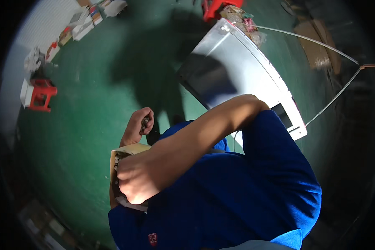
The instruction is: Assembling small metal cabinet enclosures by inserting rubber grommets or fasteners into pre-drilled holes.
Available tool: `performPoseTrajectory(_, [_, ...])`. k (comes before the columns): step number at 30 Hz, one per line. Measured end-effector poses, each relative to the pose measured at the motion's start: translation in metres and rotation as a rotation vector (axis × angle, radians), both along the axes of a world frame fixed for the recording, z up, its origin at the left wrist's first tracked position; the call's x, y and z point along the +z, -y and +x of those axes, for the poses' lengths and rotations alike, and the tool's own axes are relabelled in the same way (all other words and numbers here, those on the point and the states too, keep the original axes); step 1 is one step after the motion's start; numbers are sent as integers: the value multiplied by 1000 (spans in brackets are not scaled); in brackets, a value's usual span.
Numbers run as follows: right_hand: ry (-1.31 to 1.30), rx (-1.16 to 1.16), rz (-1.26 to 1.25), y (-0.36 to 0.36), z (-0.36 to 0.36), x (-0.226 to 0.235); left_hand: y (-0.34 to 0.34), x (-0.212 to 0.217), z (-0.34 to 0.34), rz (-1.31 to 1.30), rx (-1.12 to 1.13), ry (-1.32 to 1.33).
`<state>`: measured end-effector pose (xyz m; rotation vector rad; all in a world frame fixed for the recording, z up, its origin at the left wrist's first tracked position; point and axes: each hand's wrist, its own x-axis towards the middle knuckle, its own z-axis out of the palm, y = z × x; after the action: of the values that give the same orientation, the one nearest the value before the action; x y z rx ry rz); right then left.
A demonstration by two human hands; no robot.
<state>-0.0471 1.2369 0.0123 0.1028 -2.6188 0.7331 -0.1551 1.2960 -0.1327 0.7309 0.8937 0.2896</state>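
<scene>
I look down along my blue shirt at a small open cardboard box (pixel 131 149) held against my chest, with small greyish parts inside. My right hand (pixel 135 177) reaches across my body and is closed into a fist inside the box, so what it grips is hidden. My left hand (pixel 139 124) is raised just above the box's far edge. Its fingers are curled around a cluster of small grey metal parts (pixel 145 122).
On the green floor ahead lies a long white metal panel (pixel 241 71). A red stool (pixel 41 95) stands at the left and another (pixel 214 7) at the top. Small boxes (pixel 85 21) line the far-left wall; flat cardboard (pixel 316 46) and thin white tubing (pixel 321 43) lie at right.
</scene>
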Motion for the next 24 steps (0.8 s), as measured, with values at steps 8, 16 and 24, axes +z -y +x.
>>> performPoseTrajectory(8, [-189,-821,-415,-114,167,-37,-88,-10,35,53,-187,91])
performPoseTrajectory(16, [623,-1177,-266,-157,246,-214,-117,-27,3,77,-261,112])
performPoseTrajectory(24, [896,-1071,83,-146,286,-263,-111,-60,9,42,-229,96])
